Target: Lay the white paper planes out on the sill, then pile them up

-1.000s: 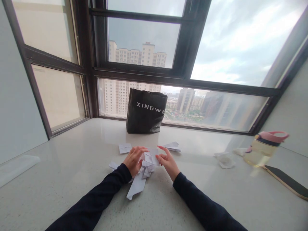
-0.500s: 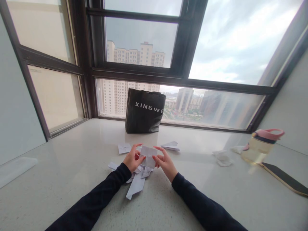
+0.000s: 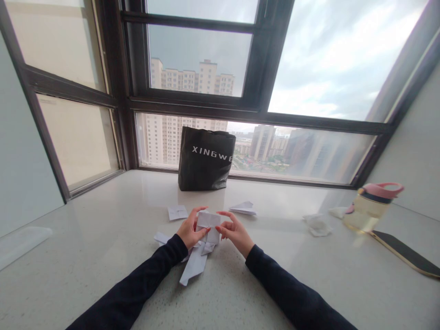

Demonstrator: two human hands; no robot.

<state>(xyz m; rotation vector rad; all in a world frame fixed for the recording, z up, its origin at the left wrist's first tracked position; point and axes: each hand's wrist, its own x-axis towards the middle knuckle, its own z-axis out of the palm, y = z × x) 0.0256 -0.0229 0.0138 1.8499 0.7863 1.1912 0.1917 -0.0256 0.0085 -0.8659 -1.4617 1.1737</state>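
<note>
A small folded white paper [image 3: 209, 221] is held up between my two hands, over the counter. My left hand [image 3: 191, 230] grips its left side, thumb across the front. At its right edge my right hand [image 3: 235, 230] pinches with thumb and fingers, the index finger stretched above. Below the hands lies a loose pile of folded white papers [image 3: 195, 264], partly hidden by the held piece and my left hand. A square folded paper [image 3: 177, 212] lies behind my left hand, and a stack of folded papers [image 3: 244, 208] behind my right hand.
A black bag [image 3: 206, 160] stands by the window at the back. On the right of the white counter [image 3: 275, 275] are crumpled tissue [image 3: 317, 225], a bottle with a pink lid [image 3: 369, 208] and a dark flat device [image 3: 407, 253]. A translucent sleeve [image 3: 24, 244] lies far left.
The held paper has shifted slightly left and down and lies more level. My left hand now reaches further over its left side. The whole view has moved slightly.
</note>
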